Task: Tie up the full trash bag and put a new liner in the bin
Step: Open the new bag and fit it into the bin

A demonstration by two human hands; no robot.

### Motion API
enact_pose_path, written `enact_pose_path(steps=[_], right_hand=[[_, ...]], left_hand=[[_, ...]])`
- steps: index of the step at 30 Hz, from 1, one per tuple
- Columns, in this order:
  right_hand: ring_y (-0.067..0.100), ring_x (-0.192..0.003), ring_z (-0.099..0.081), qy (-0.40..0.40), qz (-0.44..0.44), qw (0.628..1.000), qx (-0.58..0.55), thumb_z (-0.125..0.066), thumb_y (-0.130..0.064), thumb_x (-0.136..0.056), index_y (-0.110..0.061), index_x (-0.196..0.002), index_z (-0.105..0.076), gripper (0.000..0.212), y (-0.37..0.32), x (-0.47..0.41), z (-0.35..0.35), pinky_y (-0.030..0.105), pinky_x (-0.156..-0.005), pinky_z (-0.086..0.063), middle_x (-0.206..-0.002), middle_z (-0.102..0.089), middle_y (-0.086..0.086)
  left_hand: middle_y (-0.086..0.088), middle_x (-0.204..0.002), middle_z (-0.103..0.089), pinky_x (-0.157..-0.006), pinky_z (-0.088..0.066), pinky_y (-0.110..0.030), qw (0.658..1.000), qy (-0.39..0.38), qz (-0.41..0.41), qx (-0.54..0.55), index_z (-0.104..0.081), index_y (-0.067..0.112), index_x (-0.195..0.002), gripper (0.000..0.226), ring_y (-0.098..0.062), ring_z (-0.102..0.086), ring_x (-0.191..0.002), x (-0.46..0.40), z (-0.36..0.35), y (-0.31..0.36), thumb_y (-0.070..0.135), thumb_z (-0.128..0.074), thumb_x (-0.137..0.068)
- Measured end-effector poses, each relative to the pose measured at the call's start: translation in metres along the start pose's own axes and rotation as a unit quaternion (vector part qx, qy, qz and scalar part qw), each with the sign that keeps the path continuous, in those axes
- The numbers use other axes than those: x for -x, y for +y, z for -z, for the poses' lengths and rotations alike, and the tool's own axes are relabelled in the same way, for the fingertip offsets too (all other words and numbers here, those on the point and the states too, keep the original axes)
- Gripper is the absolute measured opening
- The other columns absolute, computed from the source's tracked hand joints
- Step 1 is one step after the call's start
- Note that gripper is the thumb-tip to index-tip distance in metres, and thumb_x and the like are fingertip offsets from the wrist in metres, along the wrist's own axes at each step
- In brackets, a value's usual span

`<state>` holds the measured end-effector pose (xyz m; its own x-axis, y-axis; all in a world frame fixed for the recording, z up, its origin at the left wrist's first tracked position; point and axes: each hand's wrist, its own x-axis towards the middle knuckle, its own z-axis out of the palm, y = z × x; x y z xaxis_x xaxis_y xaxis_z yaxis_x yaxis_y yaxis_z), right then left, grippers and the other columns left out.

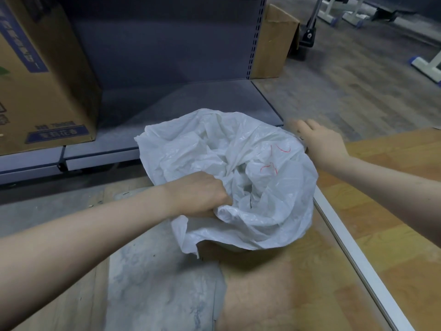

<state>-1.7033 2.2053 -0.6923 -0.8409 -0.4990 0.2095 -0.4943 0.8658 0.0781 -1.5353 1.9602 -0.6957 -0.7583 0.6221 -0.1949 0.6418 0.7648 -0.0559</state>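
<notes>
Nearest the camera, a worn grey patch (164, 278) is seen on the wooden floor (393, 211), with a pale strip (358, 259) running diagonally across the boards on the right.

Just past that, the white trash bag (262, 187) is found mid-frame, on the floor in front of the shelving. Its top is spread wide and crumpled; red marks are visible on the right-hand side of the plastic. The bin itself is hidden by the draped plastic, apart from a dark sliver at the right rim that cannot be made out clearly.

The left hand (200, 194) is closed in a fist on the near-left edge of the bag's opening, plastic bunched inside the curled fingers. A loose flap hangs down below the fist.

The right hand (319, 139) is held at the far-right edge of the bag, palm down, fingers straight and together. It is motion-blurred; whether the fingertips touch the plastic cannot be told. Nothing is gripped by it.

Behind the bag, a low grey metal shelf (191, 101) with a slotted upright is seen. A large cardboard box (47, 80) with blue print sits on the shelf at left. A second cardboard box (274, 44) stands beyond the upright at right. White frame feet with blue end caps (424, 68) are seen at far right.
</notes>
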Motion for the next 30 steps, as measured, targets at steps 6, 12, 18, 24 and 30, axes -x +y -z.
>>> enact_pose_path(steps=[6,12,18,24,30], right_hand=[[0.038,-0.094,-0.062,0.13,0.34,0.931,-0.005,-0.034,-0.022,-0.092,0.005,-0.106,-0.066,0.045,-0.007,0.011,0.029,0.043,-0.083,-0.044,-0.106,-0.063,0.024],[0.026,-0.078,-0.07,0.002,0.513,0.857,0.052,-0.019,-0.047,-0.098,-0.005,-0.101,-0.073,0.068,-0.042,0.046,0.022,0.035,-0.076,-0.056,-0.09,-0.071,0.011],[0.024,-0.048,-0.058,0.003,0.533,0.846,0.003,-0.018,-0.032,-0.101,-0.005,-0.075,-0.071,0.065,-0.04,0.059,0.028,0.025,-0.048,-0.05,-0.061,-0.062,0.006],[0.028,-0.07,-0.069,0.026,0.387,0.905,-0.173,-0.037,-0.03,-0.097,-0.002,-0.095,-0.071,0.044,-0.064,0.052,0.057,0.035,-0.052,-0.054,-0.083,-0.072,0.008],[0.026,-0.117,-0.055,-0.213,0.238,0.939,-0.128,-0.044,-0.004,-0.093,-0.009,-0.126,-0.055,0.035,-0.126,0.009,0.036,0.036,-0.094,-0.045,-0.124,-0.061,0.008]], left_hand=[[0.003,-0.078,-0.051,-0.06,-0.031,-0.029,0.998,-0.029,0.011,-0.049,-0.057,0.013,-0.087,0.017,-0.022,-0.053,-0.075,0.008,0.004,-0.022,0.029,-0.053,-0.088],[-0.002,-0.092,-0.062,-0.071,-0.045,-0.035,0.998,0.052,-0.03,0.007,-0.058,0.015,-0.115,0.071,-0.022,-0.056,-0.082,0.014,0.001,-0.007,0.073,-0.052,-0.074],[-0.004,-0.057,-0.044,-0.045,-0.024,-0.024,0.986,0.158,-0.059,-0.016,-0.056,0.009,-0.085,0.007,-0.024,-0.041,-0.045,0.004,-0.005,0.028,0.016,-0.058,-0.086],[-0.002,-0.044,-0.048,-0.038,-0.022,-0.015,0.973,0.222,-0.067,-0.016,-0.057,0.01,-0.064,0.027,-0.02,-0.029,-0.034,0.003,-0.001,0.039,0.004,-0.082,-0.054],[-0.005,-0.069,-0.061,-0.052,-0.044,-0.025,0.965,0.25,-0.085,0.011,-0.065,0.01,-0.078,0.047,-0.025,-0.058,-0.059,0.017,0.008,0.009,0.056,-0.059,-0.078]])
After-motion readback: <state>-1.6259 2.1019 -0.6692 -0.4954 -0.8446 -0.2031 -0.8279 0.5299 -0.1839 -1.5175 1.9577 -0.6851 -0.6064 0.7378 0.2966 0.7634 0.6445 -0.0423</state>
